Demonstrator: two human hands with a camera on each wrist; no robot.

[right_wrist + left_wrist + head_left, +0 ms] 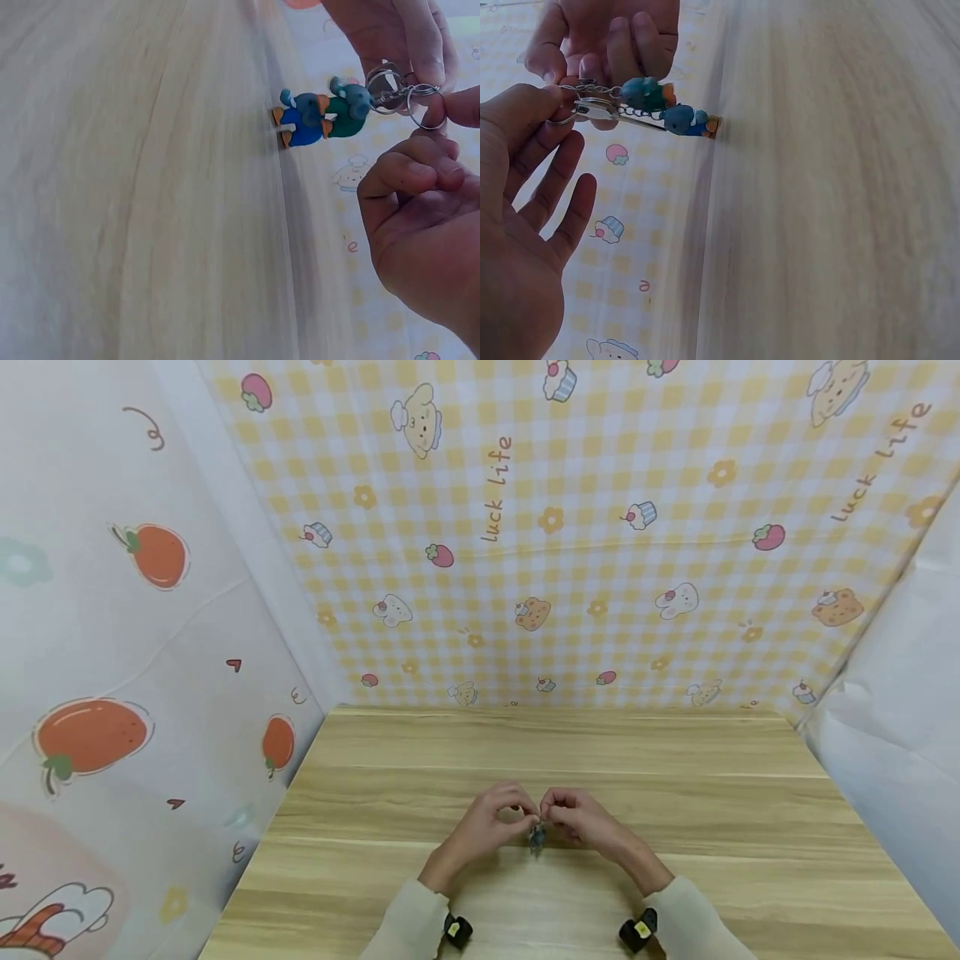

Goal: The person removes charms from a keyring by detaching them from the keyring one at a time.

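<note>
Table's [420,743] got one sheet [570,577] right behind its far edge, another sheet [202,635] along the left edge, and a third sheet [892,710] down the right. Left hand [491,818] and right hand [591,822] meet roughly midway between the side edges, well in from the far one. Key rings [409,105] sit between their fingertips, upper figure [349,114] and lower figure [304,126] just below; can't tell if anything touches down.

The head view looked forward and down over the worktop [360,802] toward the far checked cloth [585,568]. Much nearer, the wrist views looked from left and right, sharing the figurine keychains [347,116], left hand [485,825] and right hand [588,824].
</note>
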